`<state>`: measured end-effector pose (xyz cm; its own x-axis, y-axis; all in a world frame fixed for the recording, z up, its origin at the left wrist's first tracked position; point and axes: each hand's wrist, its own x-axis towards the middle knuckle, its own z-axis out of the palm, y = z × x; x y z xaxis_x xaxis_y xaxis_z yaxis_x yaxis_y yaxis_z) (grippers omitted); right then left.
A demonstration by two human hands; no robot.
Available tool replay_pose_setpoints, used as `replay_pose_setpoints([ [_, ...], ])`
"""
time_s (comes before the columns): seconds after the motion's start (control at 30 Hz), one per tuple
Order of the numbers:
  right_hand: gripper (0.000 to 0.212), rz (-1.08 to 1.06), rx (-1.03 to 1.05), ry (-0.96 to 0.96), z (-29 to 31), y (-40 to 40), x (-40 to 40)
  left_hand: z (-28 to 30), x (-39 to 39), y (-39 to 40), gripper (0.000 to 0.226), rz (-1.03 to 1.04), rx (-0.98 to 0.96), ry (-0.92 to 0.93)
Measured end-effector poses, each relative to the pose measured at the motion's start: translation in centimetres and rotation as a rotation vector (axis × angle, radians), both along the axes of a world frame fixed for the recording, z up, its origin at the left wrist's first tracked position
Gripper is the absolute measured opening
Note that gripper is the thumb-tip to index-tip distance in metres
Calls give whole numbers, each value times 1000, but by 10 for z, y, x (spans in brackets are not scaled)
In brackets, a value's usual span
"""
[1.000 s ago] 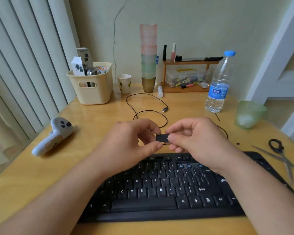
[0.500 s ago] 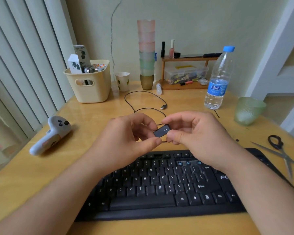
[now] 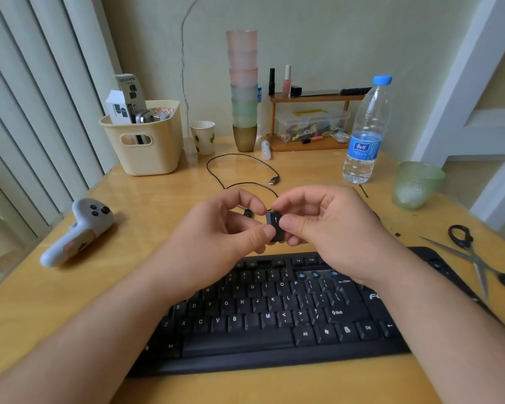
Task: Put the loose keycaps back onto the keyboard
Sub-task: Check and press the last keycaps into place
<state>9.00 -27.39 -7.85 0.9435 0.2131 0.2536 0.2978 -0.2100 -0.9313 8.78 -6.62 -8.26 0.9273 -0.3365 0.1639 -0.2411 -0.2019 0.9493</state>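
Note:
A black keyboard lies on the wooden desk in front of me. Above its top row I hold one black keycap with a white arrow on its face. My left hand pinches it from the left with thumb and forefinger. From the right, the fingertips of my right hand pinch the same keycap. Near the top right of the key field several sockets stand bare with bluish stems. A tiny dark piece lies on the desk behind my left hand.
A white game controller lies at the left. Scissors lie at the right by a green glass. A water bottle, black cable, cream basket, stacked cups and small shelf stand behind.
The keycap has been turned between my fingers from lying flat and sideways to standing upright with its arrow face toward me. Both hands stayed above the keyboard.

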Motion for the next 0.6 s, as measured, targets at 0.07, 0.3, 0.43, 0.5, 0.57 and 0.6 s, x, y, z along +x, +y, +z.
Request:
replay_pose_setpoints([
  [0.07, 31, 15, -17, 6, -1, 0, 0, 0, 1, 1, 27, 14, 2, 2],
  [0.3, 42, -40, -169, -49, 1, 4, -7, -1, 2, 3, 21, 50, -20, 11],
  [0.43, 42, -120, -384, -177, 0, 8, -11, -6, 4, 1, 19, 92, 13, 9],
  [0.5, 41, -118, -463, -234, -1, 7, -10, -8, 5, -2, 19, 112, 30, 11],
  [0.57, 36, -114, -522, -287, -1, 6, -10, -8, 4, -4, 20, 113, 41, 16],
  [0.6, 35, -113, -551, -315, -1, 6, -10, -7, 4, -4, 20, 113, 45, 19],
])
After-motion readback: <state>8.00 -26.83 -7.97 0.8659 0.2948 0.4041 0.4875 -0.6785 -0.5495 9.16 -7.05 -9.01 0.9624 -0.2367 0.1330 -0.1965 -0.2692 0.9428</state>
